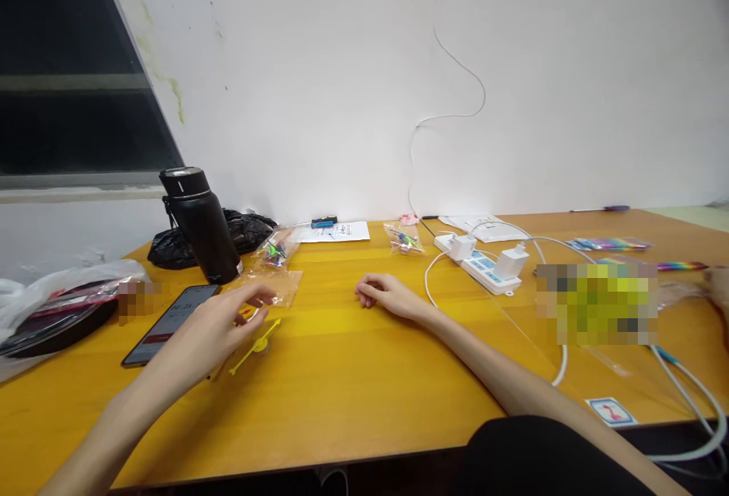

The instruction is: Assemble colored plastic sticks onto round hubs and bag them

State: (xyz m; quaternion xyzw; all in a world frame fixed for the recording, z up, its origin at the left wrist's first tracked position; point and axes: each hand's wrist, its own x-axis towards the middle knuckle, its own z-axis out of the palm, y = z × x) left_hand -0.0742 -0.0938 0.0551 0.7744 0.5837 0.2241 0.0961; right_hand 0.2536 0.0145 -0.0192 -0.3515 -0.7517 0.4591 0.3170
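Two bare hands: the left hand [219, 325] is over the left part of the worktop [353, 390]; the right hand [390, 297] is well apart from it, about midway between the near and far edges.
Left grip: released, with thumb and forefinger parted; the other fingers are partly hidden.
Right grip: fingers curled loosely inward; whether the palm encloses anything, I cannot tell.
Yellow arrow-shaped piece: the slim piece [260, 345] is just beside the left thumb, aslant, one end pointing toward the near edge.
Red-and-yellow bit: a small fragment [247, 315] shows in the gap of the left hand, too covered to make out.
Flat clear bag: the bag [289, 289] is just beyond the left fingertips.
Phone: the lit phone [171, 325] is partly behind the left hand, toward the worktop's left edge.
Black bottle: the bottle [202, 226] stands upright beyond the phone, near the far left corner.
Far edge: a blue-handled screwdriver [324, 223] is by a printed sheet [336, 232]; a small filled bag [404, 239] is farther right.
Power strip: the white strip [484, 272] is right of the right hand, two chargers [512, 260] plugged in.
Number card: the card [611, 411] is at the near edge, toward the right.
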